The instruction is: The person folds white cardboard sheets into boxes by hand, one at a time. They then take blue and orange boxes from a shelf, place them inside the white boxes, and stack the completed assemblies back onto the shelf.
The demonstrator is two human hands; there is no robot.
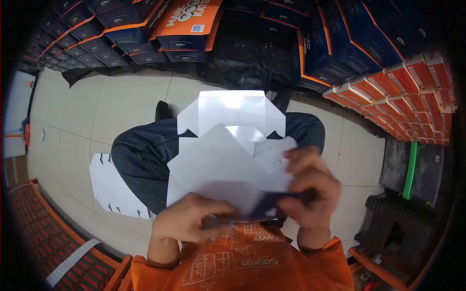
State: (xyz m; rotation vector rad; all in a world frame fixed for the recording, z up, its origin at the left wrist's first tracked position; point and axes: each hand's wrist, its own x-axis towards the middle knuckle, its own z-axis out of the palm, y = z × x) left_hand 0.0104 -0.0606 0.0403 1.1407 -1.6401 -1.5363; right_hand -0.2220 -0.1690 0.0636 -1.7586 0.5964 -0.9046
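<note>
A large white die-cut cardboard sheet (208,160) lies across my lap, with folded flaps and a glossy upper panel. My left hand (191,218) is closed on its lower left edge, fingers curled over it. On the right, my right hand (313,186) is blurred by motion, its fingers bent round a dark blue part of the cardboard (267,204) at the lower right edge. The underside of the sheet is hidden.
Another white cut sheet (116,186) lies on the tiled floor at the left. Dark blue and orange boxes (187,24) are stacked ahead, orange and white boxes (398,97) at the right. A woven orange-framed seat (58,233) stands lower left, a dark plastic piece (395,233) lower right.
</note>
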